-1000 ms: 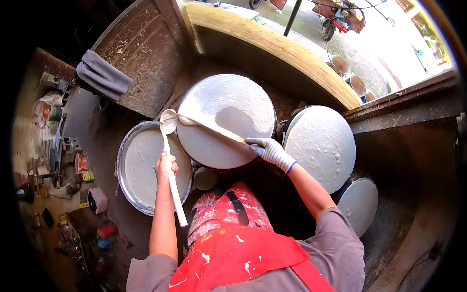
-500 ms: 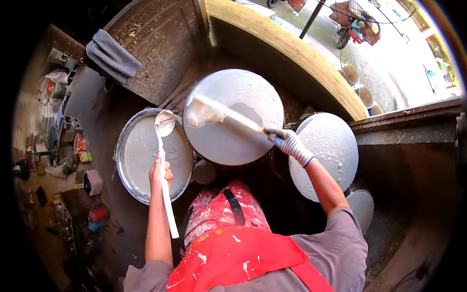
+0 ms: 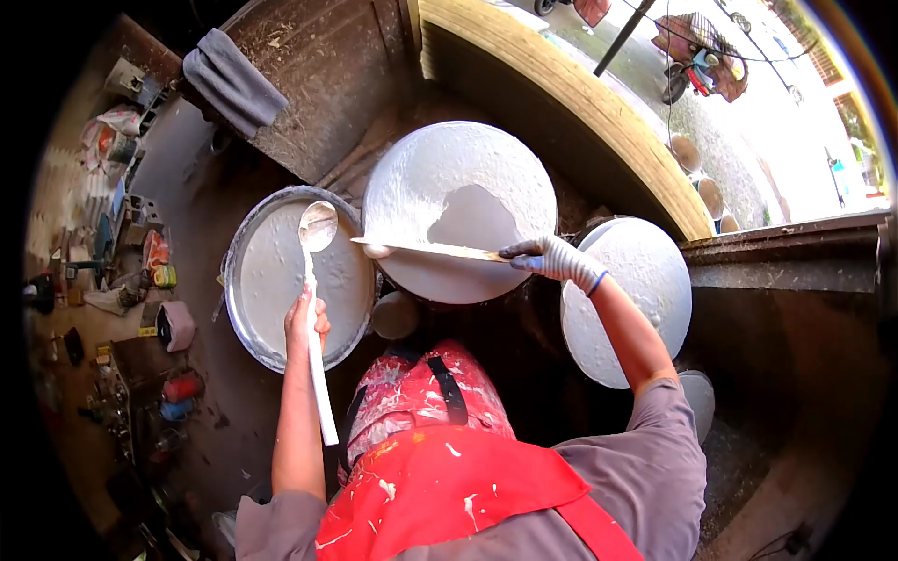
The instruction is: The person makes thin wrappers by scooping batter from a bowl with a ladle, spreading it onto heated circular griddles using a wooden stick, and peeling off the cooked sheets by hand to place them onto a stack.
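Observation:
In the head view, my left hand (image 3: 307,323) is bare and wrapped round the long white handle of a ladle (image 3: 319,227). The ladle's bowl is over a round tub (image 3: 245,323) of thick white liquid. My right hand (image 3: 552,257), in a striped knit glove, grips a long flat paddle (image 3: 435,249) by its wooden end. Its blade shows nearly edge-on, with a white blob at the tip. Under it is a large round disc (image 3: 505,168) thinly coated in white, with a smoother greyish patch. Whether the blade touches the disc I cannot tell.
A second white disc (image 3: 641,280) with a bubbly surface stands on the right. Beside my knees is a small round container (image 3: 396,315). A curved wooden ledge (image 3: 580,112) borders the back. A grey towel (image 3: 234,84) hangs over a brown panel at the left.
The paddle has swung down toward the near left edge of the middle disc and turned edge-on. The greyish patch looks larger. The ladle stays over the tub.

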Available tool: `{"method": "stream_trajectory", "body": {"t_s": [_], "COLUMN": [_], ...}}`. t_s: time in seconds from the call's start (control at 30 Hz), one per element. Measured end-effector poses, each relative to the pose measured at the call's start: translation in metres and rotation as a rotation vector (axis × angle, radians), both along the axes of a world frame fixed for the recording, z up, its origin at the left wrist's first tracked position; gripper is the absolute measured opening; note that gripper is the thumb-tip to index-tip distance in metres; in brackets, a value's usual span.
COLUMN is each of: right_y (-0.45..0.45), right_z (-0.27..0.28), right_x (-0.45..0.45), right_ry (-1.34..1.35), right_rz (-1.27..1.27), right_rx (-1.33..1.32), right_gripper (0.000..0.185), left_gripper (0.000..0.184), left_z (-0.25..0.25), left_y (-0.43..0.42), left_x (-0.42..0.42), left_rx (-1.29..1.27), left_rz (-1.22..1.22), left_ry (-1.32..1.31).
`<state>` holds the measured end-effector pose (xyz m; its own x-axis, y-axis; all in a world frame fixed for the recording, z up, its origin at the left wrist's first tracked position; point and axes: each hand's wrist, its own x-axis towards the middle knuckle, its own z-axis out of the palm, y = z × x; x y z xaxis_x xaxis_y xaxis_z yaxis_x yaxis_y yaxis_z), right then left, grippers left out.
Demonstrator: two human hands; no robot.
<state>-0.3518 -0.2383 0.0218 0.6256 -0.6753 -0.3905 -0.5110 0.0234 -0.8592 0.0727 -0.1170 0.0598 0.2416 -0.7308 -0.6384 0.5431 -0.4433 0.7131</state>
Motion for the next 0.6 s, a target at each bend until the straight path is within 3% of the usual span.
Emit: {"method": "stream_trajectory", "body": {"t_s": [0.13,0.2,0.27,0.4,0.47,0.53,0.6], "right_y": [-0.012,-0.017,-0.001,0.034,0.048,0.062,0.086], "right_z": [-0.022,-0.026,-0.013,-0.009,0.009,-0.011,-0.008], "right_x": [-0.008,0.010,0.021,-0.007,-0.016,-0.018,-0.006], "right_ry": [-0.090,-0.076,-0.026,-0.096,0.037,-0.061,-0.065], "right_rz": [-0.463,-0.421,-0.200,-0.117,-0.269,-0.465,-0.406], "right_rx": [-0.085,-0.004,-0.038,0.007,0.116,-0.060,-0.091], "right_gripper": [0.027,0.028,0.027,0.029,0.029,0.029,0.030], "left_gripper": [0.025,0.023,0.023,0.025,0.024,0.024,0.023], "left_z": [-0.002,-0.002,0.001,0.002,0.001,0.000,0.001], "left_y": [0.004,0.002,0.003,0.005,0.006,0.010,0.017], "left_x": [0.000,-0.001,-0.002,-0.004,-0.004,-0.004,-0.001], "left_rx": [0.002,0.009,0.002,-0.012,-0.012,-0.012,-0.012], "left_rz": [-0.024,-0.033,-0.054,-0.136,-0.185,-0.239,-0.399], "left_ry": [-0.018,-0.058,-0.078,-0.147,-0.142,-0.132,-0.158]}}
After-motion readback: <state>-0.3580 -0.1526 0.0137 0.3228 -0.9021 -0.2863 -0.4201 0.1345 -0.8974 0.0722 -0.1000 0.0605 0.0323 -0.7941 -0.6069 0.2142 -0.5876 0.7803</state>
